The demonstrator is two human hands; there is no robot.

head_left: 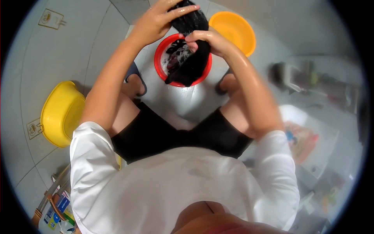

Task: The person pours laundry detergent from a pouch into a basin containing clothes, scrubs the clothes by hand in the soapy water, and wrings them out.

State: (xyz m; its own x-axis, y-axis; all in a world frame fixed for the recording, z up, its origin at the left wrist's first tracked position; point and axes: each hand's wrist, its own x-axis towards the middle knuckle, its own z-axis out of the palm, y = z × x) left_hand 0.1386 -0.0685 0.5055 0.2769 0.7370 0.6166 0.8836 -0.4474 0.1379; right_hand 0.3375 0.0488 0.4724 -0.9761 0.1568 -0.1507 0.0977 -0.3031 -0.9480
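Note:
A wet black cloth hangs from my two hands over a red basin on the floor. My left hand holds its upper part, with the fingers laid across the fabric. Lower down, my right hand grips the right side of the cloth, thumb toward its middle. The cloth's lower end hangs over the near part of the basin and hides its right side. Inside the basin are white suds and dark fabric.
An orange basin stands behind the red one at the right. A yellow basin leans at the left wall. My slippered feet flank the red basin. Plastic bags lie at the right, and boxes at the lower left.

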